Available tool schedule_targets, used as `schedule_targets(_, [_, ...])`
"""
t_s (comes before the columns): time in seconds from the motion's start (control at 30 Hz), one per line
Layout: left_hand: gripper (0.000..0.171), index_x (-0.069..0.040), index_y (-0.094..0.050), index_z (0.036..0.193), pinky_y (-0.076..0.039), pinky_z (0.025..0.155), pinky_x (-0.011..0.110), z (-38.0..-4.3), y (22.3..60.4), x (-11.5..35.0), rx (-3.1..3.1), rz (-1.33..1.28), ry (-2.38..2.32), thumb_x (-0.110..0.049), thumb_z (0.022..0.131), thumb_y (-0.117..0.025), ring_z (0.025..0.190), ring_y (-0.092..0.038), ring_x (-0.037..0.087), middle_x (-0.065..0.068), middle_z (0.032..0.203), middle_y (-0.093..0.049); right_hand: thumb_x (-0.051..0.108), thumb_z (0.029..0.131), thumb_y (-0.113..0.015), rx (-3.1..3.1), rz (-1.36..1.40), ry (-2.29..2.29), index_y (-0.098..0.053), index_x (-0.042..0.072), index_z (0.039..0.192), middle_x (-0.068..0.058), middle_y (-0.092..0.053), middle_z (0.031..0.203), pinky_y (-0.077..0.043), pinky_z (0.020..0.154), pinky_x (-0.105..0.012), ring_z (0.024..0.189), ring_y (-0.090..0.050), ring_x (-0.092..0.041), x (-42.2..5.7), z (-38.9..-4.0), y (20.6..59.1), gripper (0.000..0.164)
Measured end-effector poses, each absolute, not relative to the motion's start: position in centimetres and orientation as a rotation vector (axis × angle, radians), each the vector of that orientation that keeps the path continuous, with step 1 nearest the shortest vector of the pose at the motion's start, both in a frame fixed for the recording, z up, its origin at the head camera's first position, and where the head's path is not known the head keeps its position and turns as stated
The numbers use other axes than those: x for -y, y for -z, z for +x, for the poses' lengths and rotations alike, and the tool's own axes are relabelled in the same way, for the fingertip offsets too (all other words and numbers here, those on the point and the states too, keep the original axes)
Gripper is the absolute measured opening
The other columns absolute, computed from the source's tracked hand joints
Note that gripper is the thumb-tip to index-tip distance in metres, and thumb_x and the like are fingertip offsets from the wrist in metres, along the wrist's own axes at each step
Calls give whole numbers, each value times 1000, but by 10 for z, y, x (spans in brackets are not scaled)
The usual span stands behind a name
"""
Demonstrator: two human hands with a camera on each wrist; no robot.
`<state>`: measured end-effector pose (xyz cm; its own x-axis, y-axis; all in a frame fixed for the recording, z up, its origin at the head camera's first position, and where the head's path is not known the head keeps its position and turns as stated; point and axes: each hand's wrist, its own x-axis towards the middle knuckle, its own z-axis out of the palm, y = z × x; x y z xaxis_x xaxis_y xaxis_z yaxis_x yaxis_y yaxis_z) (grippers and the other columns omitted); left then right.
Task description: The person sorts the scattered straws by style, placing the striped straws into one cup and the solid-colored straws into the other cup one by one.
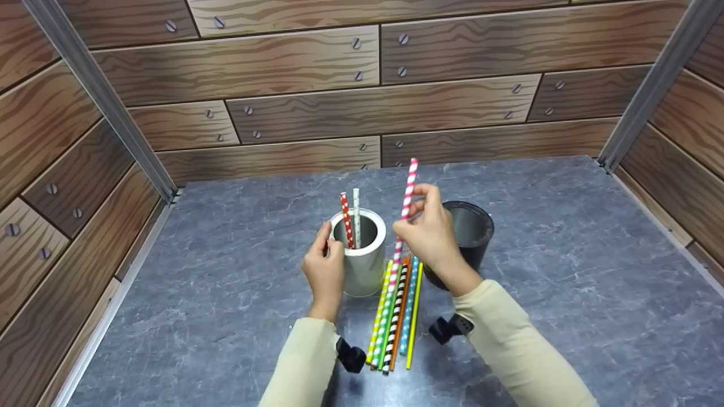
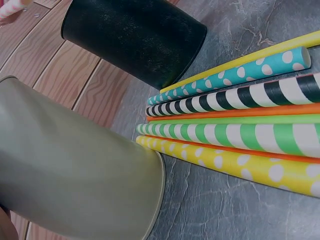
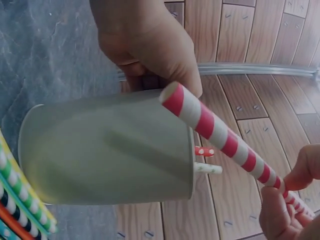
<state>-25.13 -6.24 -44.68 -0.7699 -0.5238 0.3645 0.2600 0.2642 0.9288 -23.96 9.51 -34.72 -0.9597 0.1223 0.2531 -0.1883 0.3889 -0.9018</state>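
My right hand (image 1: 432, 229) pinches a pink-and-white striped paper straw (image 1: 408, 189) between thumb and fingers. The straw stands steeply tilted, its lower end over the loose straws in the head view. At the left side of a white cup (image 1: 363, 277), my left hand (image 1: 325, 263) grips it near the rim. Inside that cup lean a red straw with white dots (image 1: 346, 220) and a pale patterned straw (image 1: 356, 217). The right wrist view shows the striped straw's open lower end (image 3: 172, 95) in front of the cup's side.
Several loose paper straws (image 1: 396, 322), striped, dotted and plain, lie side by side on the grey marbled table (image 1: 237, 316). A black cup (image 1: 475, 249) stands to the right, partly behind my right hand. Wood-patterned walls (image 1: 305, 62) enclose the table at the back and sides.
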Motion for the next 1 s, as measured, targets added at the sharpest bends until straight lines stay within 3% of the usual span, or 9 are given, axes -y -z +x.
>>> schedule_targets(0.27, [40, -6, -64, 118, -39, 63, 20, -250, 446, 62, 1907, 245, 1591, -4, 81, -51, 87, -55, 13, 8, 122, -61, -6, 61, -54, 2136, 255, -1570, -42, 3, 113, -6, -51, 78, -45, 55, -22, 60, -51, -16, -88, -239, 339, 54])
schedule_targets(0.47, [40, -5, -64, 118, -41, 66, 21, -249, 445, 62, 1906, 239, 1588, -4, 80, -51, 97, -58, 13, 10, 122, -61, -10, 63, -49, 1949, 378, -1564, -39, -1, 115, -10, -52, 80, -44, 52, -20, 60, -51, -16, -82, -241, 340, 54])
schedule_targets(0.73, [40, -4, -63, 118, -40, 63, 19, -249, 444, 64, 1900, 236, 1597, -3, 79, -51, 87, -55, 14, 10, 121, -61, -14, 65, -47, 1725, 416, -1646, -34, -3, 118, -5, -47, 89, -42, 52, -18, 64, -51, -11, -77, -245, 347, 55])
schedule_targets(1.0, [40, -4, -63, 118, -44, 68, 24, -248, 444, 63, 1911, 231, 1592, -4, 80, -51, 103, -59, 16, 10, 122, -60, -11, 67, -47, 1585, 498, -1680, -29, -6, 116, -3, -45, 89, -42, 55, -19, 69, -50, -19, -71, -251, 363, 52])
